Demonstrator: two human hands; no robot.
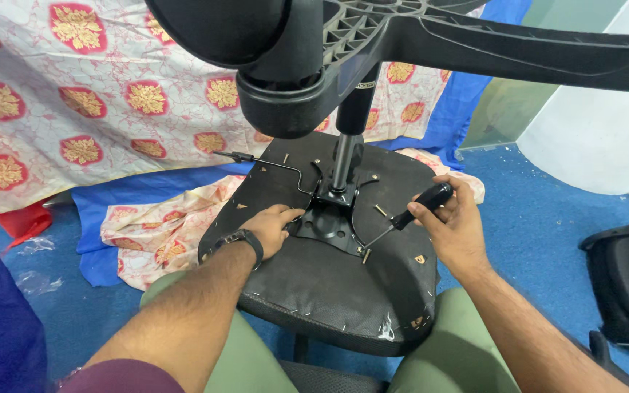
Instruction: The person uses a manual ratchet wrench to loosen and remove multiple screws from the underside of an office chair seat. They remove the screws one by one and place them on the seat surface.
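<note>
An upturned black chair seat (329, 284) rests across my knees, its underside facing me. A black metal mechanism plate (327, 218) with a gas column (343, 156) stands at its middle. My left hand (272, 227) lies flat on the seat, touching the plate's left edge. My right hand (454, 222) grips a black-handled screwdriver (416, 207), whose tip meets a bolt (365, 255) at the plate's lower right corner. A lever rod (267, 163) sticks out to the left.
The chair's black star base (489, 44) and a caster (220, 25) loom overhead. Loose bolts (380, 210) lie on the seat. Patterned cloth (111, 102) and a blue sheet (121, 193) cover the floor behind. Another black chair part (627, 276) stands at the right.
</note>
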